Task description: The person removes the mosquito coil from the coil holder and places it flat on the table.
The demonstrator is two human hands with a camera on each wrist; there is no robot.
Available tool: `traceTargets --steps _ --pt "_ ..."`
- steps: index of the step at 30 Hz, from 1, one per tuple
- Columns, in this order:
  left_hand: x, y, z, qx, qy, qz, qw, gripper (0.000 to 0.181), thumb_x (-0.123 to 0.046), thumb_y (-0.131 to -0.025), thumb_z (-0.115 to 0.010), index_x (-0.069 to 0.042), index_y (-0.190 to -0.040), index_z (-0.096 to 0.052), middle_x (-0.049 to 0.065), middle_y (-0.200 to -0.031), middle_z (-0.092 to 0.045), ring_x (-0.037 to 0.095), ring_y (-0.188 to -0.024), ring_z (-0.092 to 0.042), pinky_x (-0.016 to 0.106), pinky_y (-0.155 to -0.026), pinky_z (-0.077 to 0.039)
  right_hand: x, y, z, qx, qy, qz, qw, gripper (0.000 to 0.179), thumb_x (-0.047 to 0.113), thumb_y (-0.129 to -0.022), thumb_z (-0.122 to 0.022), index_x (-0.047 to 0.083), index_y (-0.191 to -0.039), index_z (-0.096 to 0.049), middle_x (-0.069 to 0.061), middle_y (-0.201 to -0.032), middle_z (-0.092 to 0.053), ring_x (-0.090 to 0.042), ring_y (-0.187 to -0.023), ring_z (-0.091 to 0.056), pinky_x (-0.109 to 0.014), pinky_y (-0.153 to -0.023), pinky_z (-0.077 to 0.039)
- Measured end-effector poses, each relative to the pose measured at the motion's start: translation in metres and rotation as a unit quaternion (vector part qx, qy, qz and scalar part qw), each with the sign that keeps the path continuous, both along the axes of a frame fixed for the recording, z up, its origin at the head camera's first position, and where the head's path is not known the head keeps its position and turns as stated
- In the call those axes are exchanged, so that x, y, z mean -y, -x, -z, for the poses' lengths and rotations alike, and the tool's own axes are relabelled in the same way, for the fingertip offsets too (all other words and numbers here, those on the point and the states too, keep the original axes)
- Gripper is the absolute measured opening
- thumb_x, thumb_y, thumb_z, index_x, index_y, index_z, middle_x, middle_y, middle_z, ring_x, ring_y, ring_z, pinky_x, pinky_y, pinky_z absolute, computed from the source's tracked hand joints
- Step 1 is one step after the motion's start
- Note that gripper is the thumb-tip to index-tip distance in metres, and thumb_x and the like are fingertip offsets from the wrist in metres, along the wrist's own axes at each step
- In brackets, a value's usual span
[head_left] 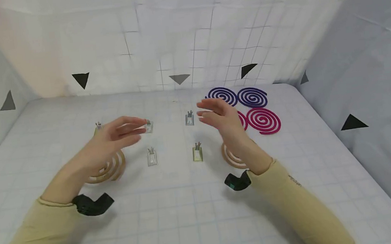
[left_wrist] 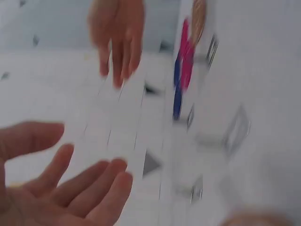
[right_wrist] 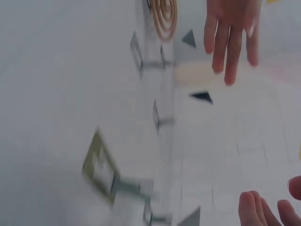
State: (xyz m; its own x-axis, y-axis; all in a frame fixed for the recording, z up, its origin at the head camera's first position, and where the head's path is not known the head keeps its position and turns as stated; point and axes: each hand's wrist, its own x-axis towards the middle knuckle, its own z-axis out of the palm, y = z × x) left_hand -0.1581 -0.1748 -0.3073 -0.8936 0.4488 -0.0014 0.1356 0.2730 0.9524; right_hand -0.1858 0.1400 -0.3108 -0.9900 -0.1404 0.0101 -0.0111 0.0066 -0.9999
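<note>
My left hand (head_left: 109, 141) hovers over the table at the left with its fingers extended and nothing in its grasp. Below it, partly hidden, lies a tan spiral mosquito coil (head_left: 121, 161). On the right, my right hand (head_left: 229, 124) is also raised, fingers loosely bent, holding nothing. It overlaps a second tan coil (head_left: 229, 160) and part of a pink coil. Between the hands stand small metal coil stands with upright prongs: a silver one (head_left: 152, 158), a greenish one (head_left: 197, 154), and a silver-blue one (head_left: 189, 119). Another stand (head_left: 149, 127) shows just past my left fingertips.
Two dark blue coils (head_left: 252, 97) lie at the back right, with a pink coil (head_left: 263, 121) in front of them. One more small stand (head_left: 97, 129) is partly hidden behind my left hand. White sheet walls (head_left: 178, 28) with triangle markers enclose the table (head_left: 177, 219).
</note>
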Motion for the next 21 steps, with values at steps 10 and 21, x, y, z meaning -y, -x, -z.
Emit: traceTargets --steps 10,21 --pt "0.123 0.015 0.002 -0.073 0.059 -0.008 0.9956 0.046 -0.005 -0.1 -0.058 -0.008 -0.144 -0.047 0.0 -0.146 -0.056 0.01 -0.127 -0.058 0.017 -0.097 -0.048 0.093 -0.011 0.005 -0.007 0.041 -0.09 0.9951 0.037 0.002 -0.098 -0.056 0.002 -0.135 -0.053 -0.015 -0.135 -0.06 -0.03 -0.121 -0.062 -0.031 -0.101 -0.052" --pt "0.177 0.015 0.029 -0.034 0.084 0.031 0.9954 0.056 0.004 -0.095 -0.059 -0.006 -0.148 -0.043 0.006 -0.145 -0.056 0.013 -0.125 -0.061 0.019 -0.093 -0.052 0.151 -0.017 0.017 0.04 0.054 -0.129 0.9893 0.039 0.001 -0.096 -0.058 0.002 -0.135 -0.055 -0.011 -0.132 -0.062 -0.024 -0.118 -0.064 -0.029 -0.098 -0.053"
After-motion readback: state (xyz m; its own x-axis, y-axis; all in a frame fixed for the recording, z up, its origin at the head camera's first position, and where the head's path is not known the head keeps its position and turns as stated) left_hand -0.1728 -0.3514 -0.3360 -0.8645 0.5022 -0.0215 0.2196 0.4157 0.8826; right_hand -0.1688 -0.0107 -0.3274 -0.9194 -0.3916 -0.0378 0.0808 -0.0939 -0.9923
